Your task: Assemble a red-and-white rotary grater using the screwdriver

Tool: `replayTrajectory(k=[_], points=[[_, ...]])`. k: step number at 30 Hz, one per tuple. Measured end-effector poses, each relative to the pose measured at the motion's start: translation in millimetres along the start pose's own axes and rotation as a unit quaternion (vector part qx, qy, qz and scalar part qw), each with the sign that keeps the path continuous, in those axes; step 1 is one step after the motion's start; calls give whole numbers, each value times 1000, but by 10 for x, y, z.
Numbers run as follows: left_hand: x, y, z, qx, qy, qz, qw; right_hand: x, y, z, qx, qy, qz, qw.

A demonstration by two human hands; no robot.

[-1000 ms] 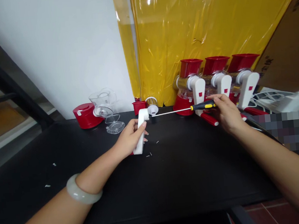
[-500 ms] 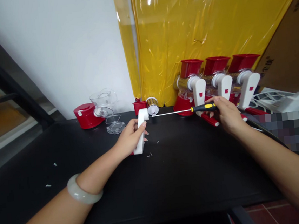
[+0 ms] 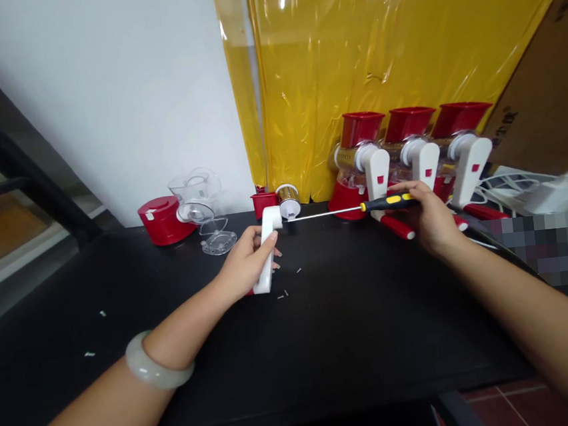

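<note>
A white crank handle [image 3: 271, 219] with a bit of red at its lower end is gripped in my left hand [image 3: 249, 260], fingers wrapped round its arm. My right hand [image 3: 434, 217] holds the black and yellow handle of a screwdriver [image 3: 378, 204] from its end. The screwdriver's thin shaft runs level to the left, its tip at the round white boss of the crank handle; whether it sits inside is too small to tell. Several small screws [image 3: 282, 295] lie on the black table [image 3: 356, 340] below the crank handle.
Three assembled red and white rotary graters [image 3: 363, 128] stand at the back right. A red base [image 3: 164, 221], a clear plastic housing [image 3: 195, 188], a red hopper [image 3: 264, 205] and a grater drum [image 3: 289, 201] line the back. White cables [image 3: 507, 188] lie at right.
The fingers of my right hand have shifted and loosened round the screwdriver's handle, nearer its end. The crank handle and the screwdriver's tip stay in place.
</note>
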State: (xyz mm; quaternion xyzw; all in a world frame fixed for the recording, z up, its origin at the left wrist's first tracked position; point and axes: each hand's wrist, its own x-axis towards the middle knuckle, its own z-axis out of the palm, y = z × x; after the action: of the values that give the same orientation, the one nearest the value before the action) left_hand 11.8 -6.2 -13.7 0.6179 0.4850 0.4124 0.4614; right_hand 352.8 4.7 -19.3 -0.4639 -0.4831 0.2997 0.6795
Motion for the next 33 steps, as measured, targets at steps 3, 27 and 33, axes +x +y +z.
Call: replayTrajectory(k=[3, 27, 33], points=[[-9, 7, 5, 2, -3, 0, 1000, 9, -12, 4, 28, -4, 8, 1000], [15, -16, -32, -41, -45, 40, 997, 21, -59, -49, -4, -8, -52, 999], [4, 13, -30, -43, -50, 50, 997, 20, -41, -108, -81, -13, -53, 995]])
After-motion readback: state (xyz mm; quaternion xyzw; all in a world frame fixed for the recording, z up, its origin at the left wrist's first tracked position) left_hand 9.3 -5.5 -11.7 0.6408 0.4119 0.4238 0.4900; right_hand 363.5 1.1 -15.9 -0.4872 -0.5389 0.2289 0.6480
